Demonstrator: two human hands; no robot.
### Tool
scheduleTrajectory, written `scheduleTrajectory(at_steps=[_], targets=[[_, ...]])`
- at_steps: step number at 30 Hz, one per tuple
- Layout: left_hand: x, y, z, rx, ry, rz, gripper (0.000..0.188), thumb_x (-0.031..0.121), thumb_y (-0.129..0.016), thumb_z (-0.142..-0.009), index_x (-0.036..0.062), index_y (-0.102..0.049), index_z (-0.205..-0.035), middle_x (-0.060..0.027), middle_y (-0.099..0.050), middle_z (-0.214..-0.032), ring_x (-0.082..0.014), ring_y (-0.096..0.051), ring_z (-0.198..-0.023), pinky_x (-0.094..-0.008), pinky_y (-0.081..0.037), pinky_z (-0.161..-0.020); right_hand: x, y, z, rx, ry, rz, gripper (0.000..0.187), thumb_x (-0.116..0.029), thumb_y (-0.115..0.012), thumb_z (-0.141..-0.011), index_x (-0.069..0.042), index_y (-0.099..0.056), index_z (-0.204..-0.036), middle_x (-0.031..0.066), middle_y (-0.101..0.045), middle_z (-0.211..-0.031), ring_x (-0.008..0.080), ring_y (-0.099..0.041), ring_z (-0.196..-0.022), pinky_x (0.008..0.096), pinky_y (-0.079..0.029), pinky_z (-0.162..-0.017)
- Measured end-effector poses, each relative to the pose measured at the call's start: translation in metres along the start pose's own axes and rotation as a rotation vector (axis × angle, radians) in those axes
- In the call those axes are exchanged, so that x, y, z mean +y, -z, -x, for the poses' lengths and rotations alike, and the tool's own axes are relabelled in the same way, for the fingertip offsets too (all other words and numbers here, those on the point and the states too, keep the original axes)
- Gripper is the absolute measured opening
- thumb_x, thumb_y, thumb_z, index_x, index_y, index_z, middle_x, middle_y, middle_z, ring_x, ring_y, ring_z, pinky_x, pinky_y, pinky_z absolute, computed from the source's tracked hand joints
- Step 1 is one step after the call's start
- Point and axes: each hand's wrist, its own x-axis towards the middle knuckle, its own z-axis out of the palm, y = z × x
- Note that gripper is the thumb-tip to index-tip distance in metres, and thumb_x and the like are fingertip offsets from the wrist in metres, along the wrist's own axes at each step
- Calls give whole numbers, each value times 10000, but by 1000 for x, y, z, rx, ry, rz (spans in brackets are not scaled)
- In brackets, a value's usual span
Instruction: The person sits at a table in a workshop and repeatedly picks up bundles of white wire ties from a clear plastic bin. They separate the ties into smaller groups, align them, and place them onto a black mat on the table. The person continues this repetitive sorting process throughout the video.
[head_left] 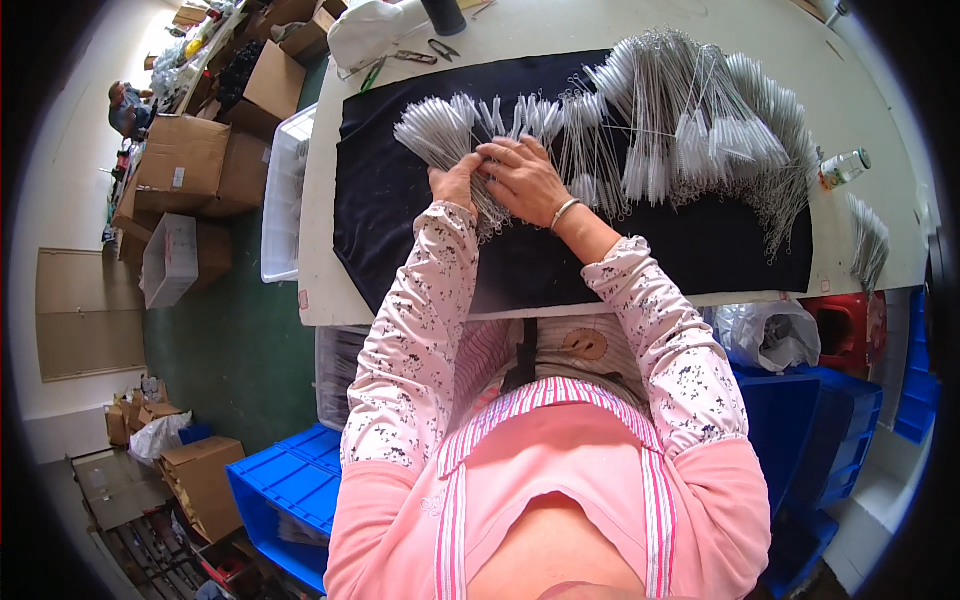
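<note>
- The left hand (456, 184) and the right hand (524, 181) are close together, over the wire stems of the left bundle (432, 130). Their fingers are bent and narrow; how firmly either one grips cannot be told, because the fingertips are partly hidden.
- This bundle, at and just beyond the left hand, spreads like a fan: pale, soft-looking bristle heads on thin, shiny metal stems.
- Just beyond the right hand lie small groups (541, 117) with similar pale heads, less tidy than the fan.
- To the right of the right hand, a looser group (590, 142) shows wire rings at its ends.
- Farther right is the big pile (705, 110), thick and layered, with heads pointing in different directions. It seems that the handling is partway: some brushes look gathered, while many here still look unsorted.
- Under all these, the cloth (385, 225) is black, smooth and slightly wrinkled, on a pale, hard table (322, 265).
- Well apart to the right of the hands are a clear, rounded bottle (845, 168) and a separate bundle (868, 240), perhaps finished or set aside.
- Beyond the hands, toward the far left, lie small metal snips (440, 50).
</note>
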Motion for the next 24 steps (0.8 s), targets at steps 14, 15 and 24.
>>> scheduleTrajectory(at_steps=[14,15,24], targets=[[97,8,57,153,-532,-24,509,-34,-681,-793,39,-353,-1176,-104,-561,-902,-158,-548,-489,-297,-527,-428,9,-6,12,-437,-44,235,571,-472,-365,-955,-28,-526,-1276,125,-413,-1422,256,-255,-1387,418,-137,-1145],[103,15,57,127,-476,-5,496,-25,-687,-795,50,-367,-1165,-95,-565,-872,-157,-545,-485,-297,-521,-426,9,-3,12,-358,-29,161,550,-456,-396,-951,-25,-538,-1260,136,-428,-1408,274,-287,-1371,418,-157,-1140],[74,51,86,-141,-230,134,435,63,-740,-785,70,-445,-1104,-64,-570,-852,-169,-591,-612,-304,-547,-555,-109,37,-13,-344,-951,-1380,433,-393,-611,-893,-14,-606,-1104,3,-599,-939,73,-565,-843,243,-479,-742]])
